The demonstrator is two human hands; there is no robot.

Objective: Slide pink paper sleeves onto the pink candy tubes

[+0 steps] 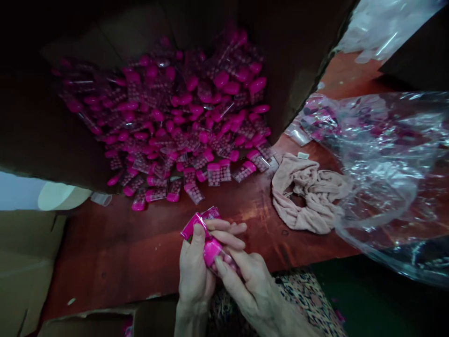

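Close together over the front of the red table (pixel 140 252) are both of my hands. Between the thumb and fingers of my left hand (pixel 192 276) are pink printed packets (pixel 192 226), one with its end sticking out beyond the fingers. My right hand (pixel 247 276) pinches a small clear candy box (pixel 212 250) with a bright pink cap and round pink pieces inside. The box touches or nearly touches the packets. Just beyond my hands lies a heap of similar pink-capped boxes (pixel 213 174), spilling out of a large cardboard box (pixel 298 70) on its side.
A crumpled beige cloth (pixel 308 194) lies to the right, beside a big clear plastic bag (pixel 386 187) with pink items in it. At the left stand a white bowl (pixel 63 195), a small clear cup (pixel 101 198) and a cardboard carton (pixel 24 267). Another open carton (pixel 87 325) sits below the table's front edge.
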